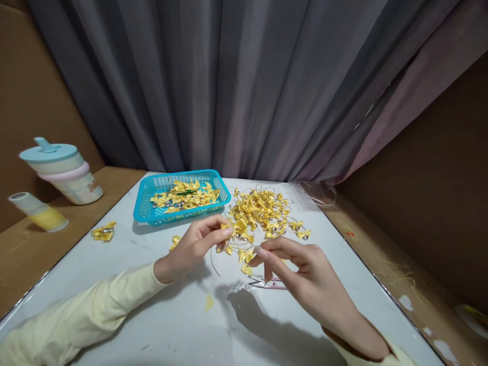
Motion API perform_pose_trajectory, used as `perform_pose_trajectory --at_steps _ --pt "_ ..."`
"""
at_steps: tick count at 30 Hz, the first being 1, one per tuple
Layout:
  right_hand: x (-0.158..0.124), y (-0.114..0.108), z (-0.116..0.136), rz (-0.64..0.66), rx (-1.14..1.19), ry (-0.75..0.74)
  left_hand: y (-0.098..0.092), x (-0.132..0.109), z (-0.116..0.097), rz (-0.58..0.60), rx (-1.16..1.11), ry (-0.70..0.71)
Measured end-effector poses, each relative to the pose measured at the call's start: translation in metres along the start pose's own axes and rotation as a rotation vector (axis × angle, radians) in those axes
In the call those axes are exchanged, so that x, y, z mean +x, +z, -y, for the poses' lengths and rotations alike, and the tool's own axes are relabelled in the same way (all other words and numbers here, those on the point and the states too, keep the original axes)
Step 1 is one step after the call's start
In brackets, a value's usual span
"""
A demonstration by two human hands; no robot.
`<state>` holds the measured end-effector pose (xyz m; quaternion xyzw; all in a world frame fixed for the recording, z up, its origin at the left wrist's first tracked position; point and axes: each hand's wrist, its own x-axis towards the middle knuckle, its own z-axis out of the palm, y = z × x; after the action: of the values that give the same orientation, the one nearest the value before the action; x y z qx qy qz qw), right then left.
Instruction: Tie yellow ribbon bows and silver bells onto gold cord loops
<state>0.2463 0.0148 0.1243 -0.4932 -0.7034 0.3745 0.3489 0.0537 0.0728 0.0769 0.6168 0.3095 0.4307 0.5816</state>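
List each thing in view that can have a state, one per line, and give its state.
Left hand: pinching a yellow bow
Right hand: fingers bent, grip unclear
Cup: lid on
Blue basket: holding basket bows
Heaped bows: piled loosely
Curtain: hanging in folds
Pink tool: partly hidden, open or shut unclear

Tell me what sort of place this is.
Probably a small craft workstation: a glossy white tabletop holds a blue perforated plastic basket of yellow ribbon bows, and a dark grey pleated curtain hangs behind.
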Motion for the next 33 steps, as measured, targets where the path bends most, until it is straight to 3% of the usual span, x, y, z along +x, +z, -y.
perform_pose_trajectory --at_steps 8,24,33 --pt "-0.0028 0.0055 -0.0019 0.037 -0.04 -0.041 0.0053 -0.0081 -0.0052 0.062 -0.001 -0.041" --pt "-0.0042 0.0053 0.0006 0.021 -0.07 -0.052 0.0047 -0.0089 -0.0057 0.052 0.009 -0.034" --pt "-0.0042 0.0095 -0.0013 -0.002 -0.03 -0.111 0.008 -0.0089 -0.0092 0.062 -0.223 -0.121"
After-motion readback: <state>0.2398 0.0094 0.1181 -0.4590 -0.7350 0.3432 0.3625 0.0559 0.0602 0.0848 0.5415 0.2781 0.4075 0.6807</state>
